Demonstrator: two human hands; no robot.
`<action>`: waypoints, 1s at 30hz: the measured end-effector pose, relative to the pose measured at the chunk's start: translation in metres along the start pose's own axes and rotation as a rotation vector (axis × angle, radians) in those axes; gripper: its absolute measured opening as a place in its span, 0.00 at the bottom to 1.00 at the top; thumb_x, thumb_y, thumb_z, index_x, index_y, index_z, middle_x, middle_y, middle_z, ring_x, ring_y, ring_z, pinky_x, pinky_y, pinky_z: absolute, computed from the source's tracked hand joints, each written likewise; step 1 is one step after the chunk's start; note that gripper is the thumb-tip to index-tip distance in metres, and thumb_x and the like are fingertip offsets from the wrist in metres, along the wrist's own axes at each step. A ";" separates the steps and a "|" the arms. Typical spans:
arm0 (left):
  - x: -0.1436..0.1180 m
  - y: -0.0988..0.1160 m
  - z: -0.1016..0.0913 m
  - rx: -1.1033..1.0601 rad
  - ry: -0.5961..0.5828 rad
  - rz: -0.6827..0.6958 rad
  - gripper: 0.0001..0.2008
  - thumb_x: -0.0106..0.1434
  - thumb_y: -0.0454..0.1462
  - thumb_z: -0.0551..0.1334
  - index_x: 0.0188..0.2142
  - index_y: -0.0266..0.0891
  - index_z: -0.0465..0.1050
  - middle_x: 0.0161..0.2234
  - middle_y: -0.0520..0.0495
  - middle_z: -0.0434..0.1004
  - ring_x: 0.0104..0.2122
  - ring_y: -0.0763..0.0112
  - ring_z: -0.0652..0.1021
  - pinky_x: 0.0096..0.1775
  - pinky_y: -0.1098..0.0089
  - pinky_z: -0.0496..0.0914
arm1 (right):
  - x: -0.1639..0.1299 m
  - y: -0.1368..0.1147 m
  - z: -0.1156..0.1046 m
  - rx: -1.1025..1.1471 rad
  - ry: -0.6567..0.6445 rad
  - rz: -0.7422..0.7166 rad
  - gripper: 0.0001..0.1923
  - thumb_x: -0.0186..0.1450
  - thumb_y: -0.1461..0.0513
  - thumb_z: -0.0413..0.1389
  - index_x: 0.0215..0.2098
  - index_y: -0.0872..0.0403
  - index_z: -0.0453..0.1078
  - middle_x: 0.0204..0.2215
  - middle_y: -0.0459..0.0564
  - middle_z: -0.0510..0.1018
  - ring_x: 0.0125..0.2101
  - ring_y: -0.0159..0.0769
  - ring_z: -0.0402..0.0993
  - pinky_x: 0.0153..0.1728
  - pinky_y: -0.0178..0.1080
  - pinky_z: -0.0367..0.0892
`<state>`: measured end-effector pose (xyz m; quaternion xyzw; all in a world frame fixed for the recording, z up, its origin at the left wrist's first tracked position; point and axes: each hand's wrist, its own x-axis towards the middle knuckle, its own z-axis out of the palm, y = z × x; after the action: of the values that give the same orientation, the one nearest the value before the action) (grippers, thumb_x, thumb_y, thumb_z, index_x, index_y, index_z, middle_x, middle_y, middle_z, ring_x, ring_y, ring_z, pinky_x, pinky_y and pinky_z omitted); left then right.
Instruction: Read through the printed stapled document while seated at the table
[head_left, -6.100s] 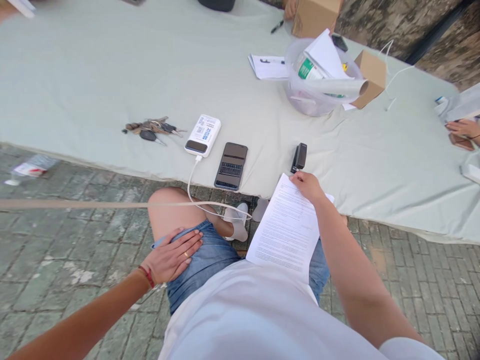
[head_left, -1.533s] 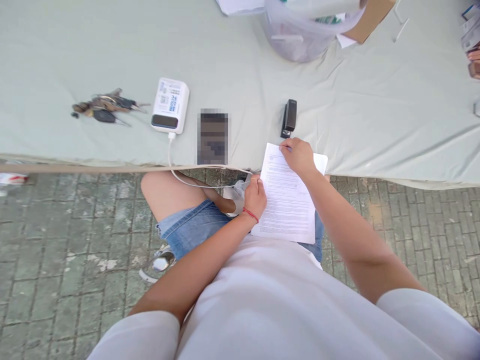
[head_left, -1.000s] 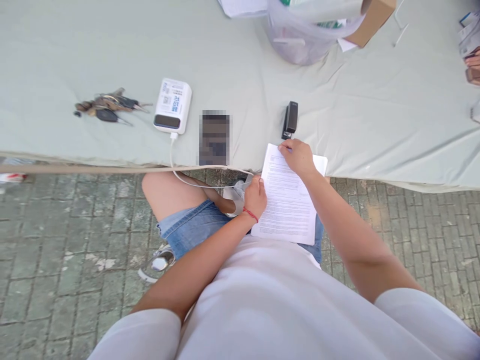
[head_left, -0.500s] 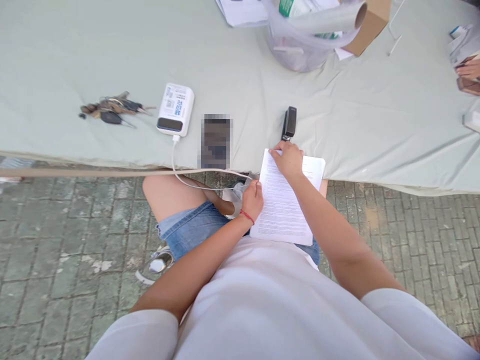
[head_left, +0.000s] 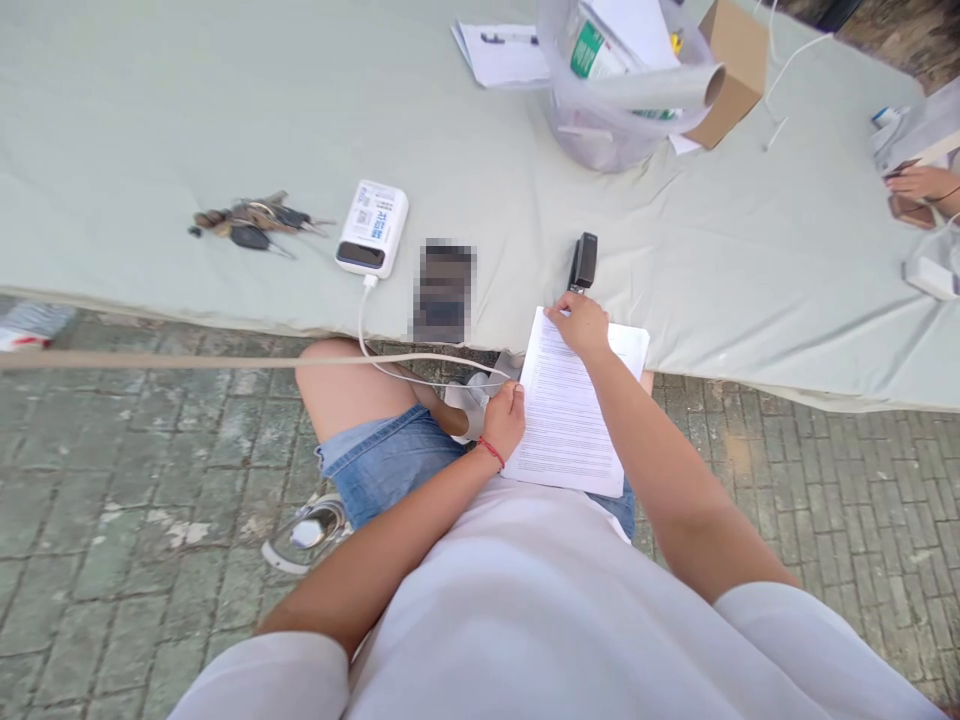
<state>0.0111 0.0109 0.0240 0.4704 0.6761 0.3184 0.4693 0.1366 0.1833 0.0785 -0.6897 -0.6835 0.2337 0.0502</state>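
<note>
Cloth-covered table [head_left: 262, 130] bears stapler [head_left: 585, 258], keys [head_left: 255, 222].

from my end i can't read the print on the sheets [head_left: 570, 420]; it is too small, and the right hand [head_left: 585, 325] covers part of their upper end. the left hand [head_left: 504, 415] has most fingers out of sight. a dark flat thing [head_left: 442, 292] is blurred to blocks. my view cuts off the tub [head_left: 600, 145] above, a bottle [head_left: 45, 320] at left and a co-worker's arm beyond the hand [head_left: 922, 183] at right.

I see keys [head_left: 259, 217] to the left; a power bank [head_left: 373, 229] lies right of them, then a blurred dark slab [head_left: 444, 292], perhaps a phone; far off, a translucent tub [head_left: 600, 135] stands beside a cardboard box [head_left: 735, 68].
</note>
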 end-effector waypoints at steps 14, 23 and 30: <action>-0.001 -0.004 0.002 0.020 -0.022 -0.001 0.13 0.77 0.40 0.48 0.36 0.44 0.66 0.31 0.47 0.75 0.34 0.60 0.77 0.40 0.63 0.69 | -0.003 0.005 -0.001 0.013 0.008 -0.047 0.11 0.73 0.57 0.53 0.36 0.50 0.75 0.42 0.51 0.83 0.43 0.46 0.75 0.50 0.49 0.65; -0.004 -0.005 0.001 0.039 -0.022 -0.004 0.13 0.76 0.41 0.48 0.36 0.44 0.64 0.30 0.47 0.74 0.33 0.60 0.76 0.40 0.63 0.68 | -0.026 0.010 0.012 -0.147 0.173 -0.199 0.20 0.76 0.61 0.46 0.52 0.49 0.80 0.51 0.57 0.78 0.50 0.51 0.67 0.51 0.51 0.61; -0.005 -0.007 0.003 0.050 -0.009 0.026 0.15 0.78 0.42 0.47 0.37 0.44 0.66 0.31 0.47 0.75 0.34 0.61 0.77 0.41 0.63 0.70 | -0.026 0.009 0.011 -0.185 0.171 -0.227 0.20 0.76 0.61 0.46 0.52 0.49 0.81 0.50 0.58 0.78 0.51 0.53 0.65 0.52 0.54 0.60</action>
<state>0.0123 0.0033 0.0184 0.4919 0.6757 0.3055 0.4562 0.1418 0.1550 0.0721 -0.6270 -0.7690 0.1030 0.0703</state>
